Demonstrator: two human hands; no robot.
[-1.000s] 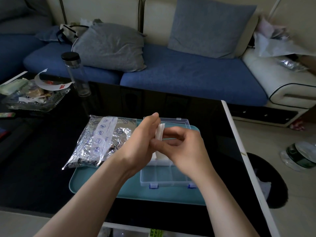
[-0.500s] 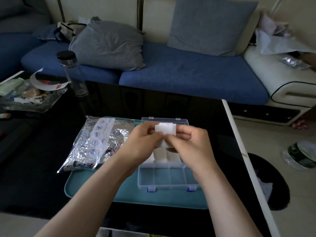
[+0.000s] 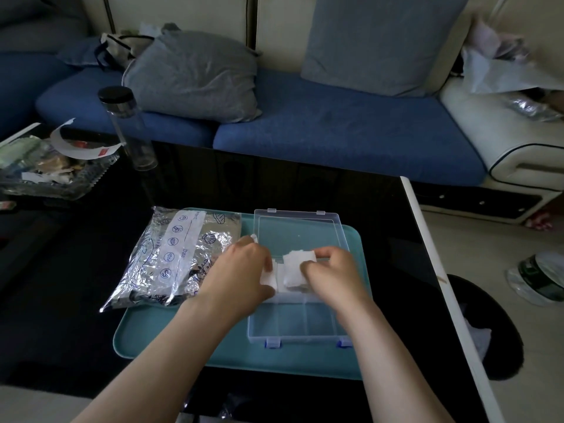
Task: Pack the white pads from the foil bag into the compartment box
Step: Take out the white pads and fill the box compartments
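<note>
A clear compartment box (image 3: 297,326) lies open on a teal tray (image 3: 171,340), its lid (image 3: 300,232) folded back. My right hand (image 3: 334,277) pinches a white pad (image 3: 297,264) and holds it down in a back-row compartment. My left hand (image 3: 241,276) grips another white pad (image 3: 269,277) at the box's left back compartment. A further white scrap (image 3: 254,238) peeks out above the left hand. The silver foil bag (image 3: 177,257) lies flat on the tray's left side, just left of my left hand.
The tray sits on a black glossy table (image 3: 76,285) whose white right edge (image 3: 439,270) runs diagonally. A tall clear bottle (image 3: 129,129) with a black cap and a glass dish (image 3: 45,175) of clutter stand at the back left. A blue sofa lies behind.
Both hands have dropped from above the box down into its back row, carrying the white pads. The hands have parted, each now on its own pad.
</note>
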